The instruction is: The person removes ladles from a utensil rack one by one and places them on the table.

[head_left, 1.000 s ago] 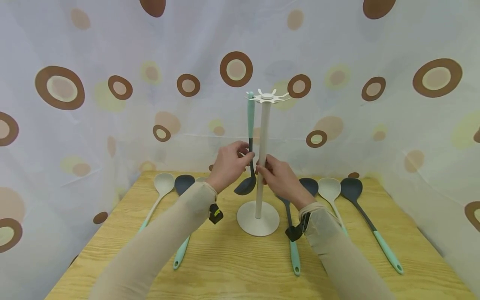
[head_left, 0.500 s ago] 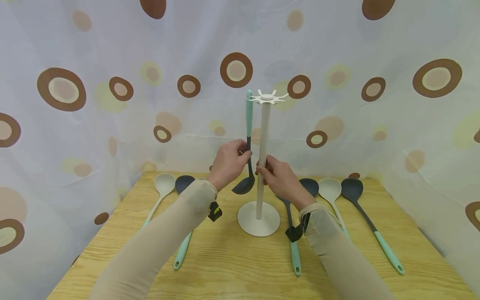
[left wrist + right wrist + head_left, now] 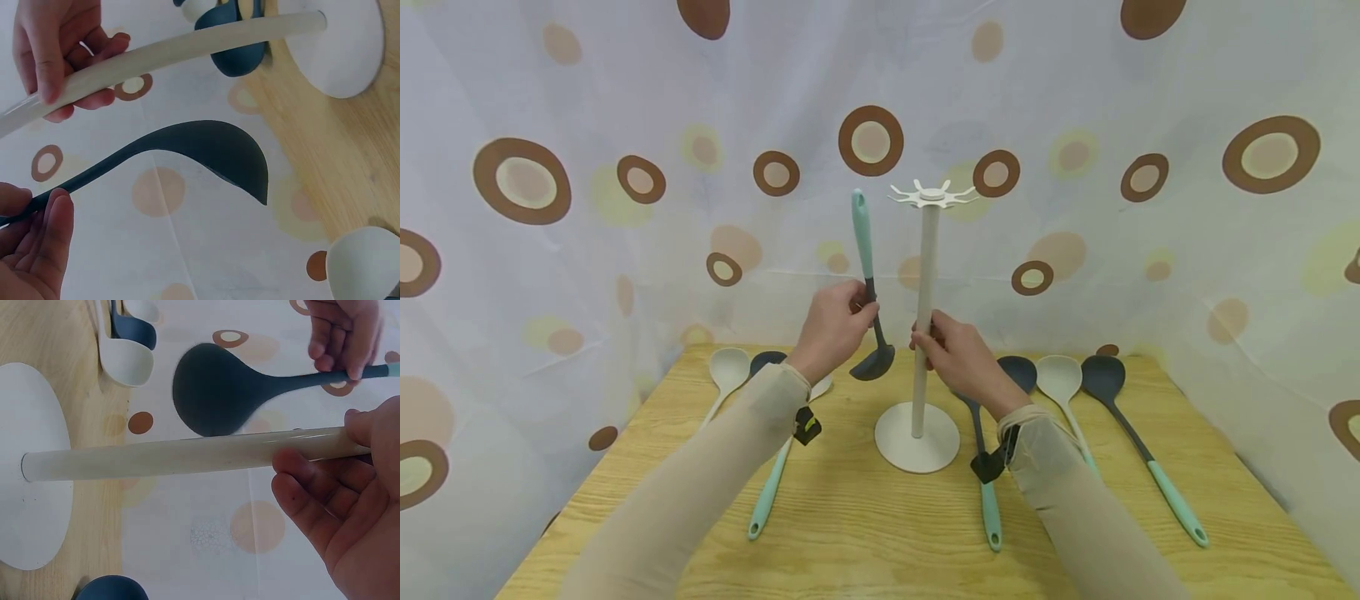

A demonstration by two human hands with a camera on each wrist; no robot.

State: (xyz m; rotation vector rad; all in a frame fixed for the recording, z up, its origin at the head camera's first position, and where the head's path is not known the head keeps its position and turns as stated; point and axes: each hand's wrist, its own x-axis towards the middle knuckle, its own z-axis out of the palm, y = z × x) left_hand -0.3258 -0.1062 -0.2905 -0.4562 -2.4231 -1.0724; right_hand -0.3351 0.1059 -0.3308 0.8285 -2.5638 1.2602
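My left hand (image 3: 837,327) pinches the dark shaft of a ladle (image 3: 862,237), which has a mint-green handle pointing up and a dark bowl (image 3: 212,147) hanging below the fingers. The ladle tilts a little, its handle end leaning left, apart from the stand. With thumb and fingers my right hand (image 3: 958,354) grips the pole of a white utensil stand (image 3: 928,275). The stand is upright on a round base (image 3: 901,446), with a ring of prongs (image 3: 933,197) on top. No utensil hangs from those prongs.
On the wooden table (image 3: 880,533), light and dark utensils with mint handles lie left and right of the stand, including a dark one (image 3: 1150,458) at far right and a light one (image 3: 728,367) at far left. A spotted curtain (image 3: 1075,75) hangs behind.
The ladle's handle end was at the stand's left prongs. My left hand has since drawn the ladle left, away from the stand, and it now tilts. My right hand keeps its place on the pole.
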